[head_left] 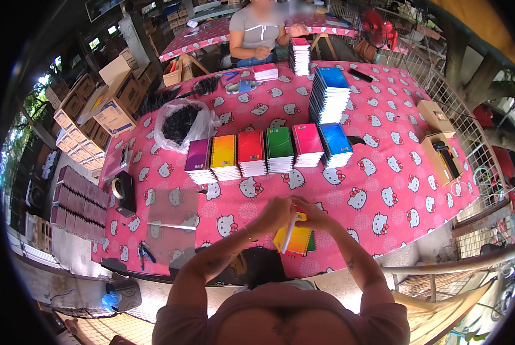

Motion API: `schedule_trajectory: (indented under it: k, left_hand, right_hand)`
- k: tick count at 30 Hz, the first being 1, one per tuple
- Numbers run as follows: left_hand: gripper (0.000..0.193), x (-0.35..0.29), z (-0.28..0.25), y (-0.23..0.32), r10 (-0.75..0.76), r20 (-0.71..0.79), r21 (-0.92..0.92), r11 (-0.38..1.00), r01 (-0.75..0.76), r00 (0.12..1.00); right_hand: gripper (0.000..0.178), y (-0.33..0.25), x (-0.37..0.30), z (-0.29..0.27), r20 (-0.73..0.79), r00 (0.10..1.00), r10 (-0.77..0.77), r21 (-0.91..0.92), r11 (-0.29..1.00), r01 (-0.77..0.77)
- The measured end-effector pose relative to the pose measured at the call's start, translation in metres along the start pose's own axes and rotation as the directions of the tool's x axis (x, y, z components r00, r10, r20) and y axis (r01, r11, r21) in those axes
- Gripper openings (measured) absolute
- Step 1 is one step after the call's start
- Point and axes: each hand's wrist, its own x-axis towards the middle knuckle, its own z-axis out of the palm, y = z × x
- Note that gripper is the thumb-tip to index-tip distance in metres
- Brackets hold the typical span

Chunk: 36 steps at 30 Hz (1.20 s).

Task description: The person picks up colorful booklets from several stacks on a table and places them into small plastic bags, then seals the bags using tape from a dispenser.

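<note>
Near the front edge of the table, my left hand [278, 214] and my right hand [310, 214] meet at the upper end of a yellow notebook [297, 240]. Its white page edge stands up between them, tilted. Both hands look closed on it, though the fingertips are partly hidden. A sliver of a green notebook [311, 241] shows beneath the yellow one. Beyond my hands runs a row of notebook stacks: purple [198, 154], yellow [224, 150], red [251, 146], green [280, 142], pink [307, 140] and blue [335, 138].
A taller blue notebook stack [331, 92] rises behind the row. Left of it sits a plastic bag of black strands [180, 123]. Pliers [146, 255] and a black tape dispenser [123, 194] lie at left, an open cardboard box [439, 158] at right. Across the table is another person [257, 34].
</note>
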Motion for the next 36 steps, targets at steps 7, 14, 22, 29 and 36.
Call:
schedule_trajectory:
  k: [7,14,22,29,36]
  left_hand:
    - [0.029,0.001,0.026,-0.042,-0.032,-0.136,-0.260,0.965,-0.004,0.990]
    - [0.083,0.029,-0.116,-0.142,-0.098,-0.574,0.465,0.778,0.423,0.813]
    - [0.078,0.010,-0.127,-0.134,-0.043,-0.663,0.431,0.794,0.428,0.748]
    - [0.053,0.048,-0.085,-0.130,0.422,-0.399,0.662,0.747,-0.063,0.814]
    - [0.043,-0.010,-0.053,-0.051,0.624,-0.436,0.460,0.774,-0.436,0.648]
  right_hand:
    - [0.067,0.041,0.040,-0.059,-0.438,0.894,-0.094,-0.561,0.806,-0.190]
    - [0.055,0.069,0.075,-0.120,-0.496,0.869,0.003,-0.697,0.595,-0.400]
    - [0.022,0.058,0.022,-0.144,-0.818,0.496,0.292,0.317,0.948,-0.034]
    - [0.024,0.004,0.002,-0.080,-0.387,0.903,0.187,0.542,0.838,0.059]
    - [0.047,0.002,-0.055,0.007,-0.105,0.936,-0.336,-0.511,0.826,0.239]
